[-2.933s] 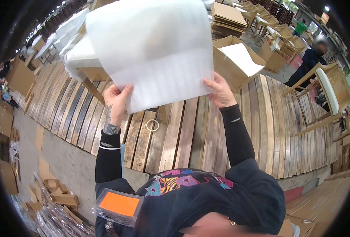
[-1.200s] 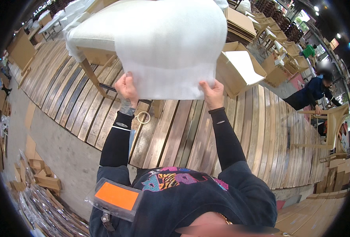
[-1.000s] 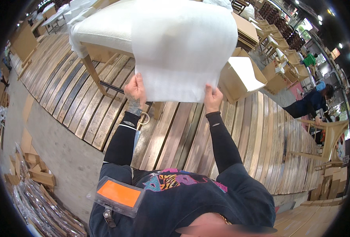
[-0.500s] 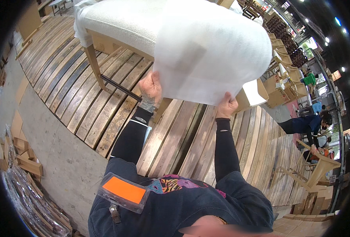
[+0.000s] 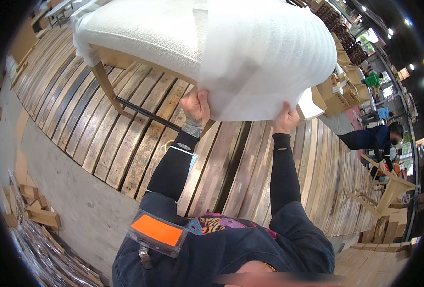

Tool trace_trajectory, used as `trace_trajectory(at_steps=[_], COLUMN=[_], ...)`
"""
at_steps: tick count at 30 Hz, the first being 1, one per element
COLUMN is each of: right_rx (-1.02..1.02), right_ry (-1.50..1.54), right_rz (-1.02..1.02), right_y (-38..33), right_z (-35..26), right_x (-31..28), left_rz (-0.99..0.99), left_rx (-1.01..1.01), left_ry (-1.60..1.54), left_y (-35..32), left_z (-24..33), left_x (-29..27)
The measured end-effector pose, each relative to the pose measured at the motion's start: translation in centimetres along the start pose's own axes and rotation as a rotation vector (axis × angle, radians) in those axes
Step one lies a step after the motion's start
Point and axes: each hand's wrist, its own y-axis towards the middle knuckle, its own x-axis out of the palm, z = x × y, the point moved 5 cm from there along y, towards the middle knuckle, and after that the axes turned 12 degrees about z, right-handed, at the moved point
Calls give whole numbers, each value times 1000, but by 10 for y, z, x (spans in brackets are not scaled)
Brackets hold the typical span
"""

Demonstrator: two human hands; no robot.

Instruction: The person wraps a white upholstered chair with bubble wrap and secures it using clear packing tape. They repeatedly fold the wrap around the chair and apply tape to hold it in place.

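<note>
Left hand [image 5: 196, 106] and right hand [image 5: 285, 118] each pinch shut on the lower edge of a white foam sheet [image 5: 264, 52], draped over one end of the upholstered chair [image 5: 145, 33]; the seat's other end looks uncovered

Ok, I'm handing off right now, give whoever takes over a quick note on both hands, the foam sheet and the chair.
Left hand: gripping the lower edge of the white foam sheet.
Right hand: gripping the same edge, further right.
The sheet is draped over the near end of the white upholstered chair, which stands on the wooden slat platform.
Done: that end is covered. Left: the rest of the seat and the wooden legs are bare; nothing fastens the sheet.
</note>
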Motion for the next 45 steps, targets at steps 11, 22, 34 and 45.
trace_trajectory(at_steps=[11, 22, 34, 45], right_rx=[11, 60, 81, 220], right_ry=[-74, -79, -75, -127], right_rz=[3, -16, -43, -103], right_y=[2, 4, 5, -10], right_z=[17, 13, 3, 31], right_x=[12, 9, 18, 31], left_rz=[91, 43, -30, -307], left_rx=[103, -124, -324, -401], left_ry=[254, 72, 283, 47], left_y=[0, -21, -10, -24], left_z=[1, -10, 23, 43], left_x=[-7, 2, -11, -9])
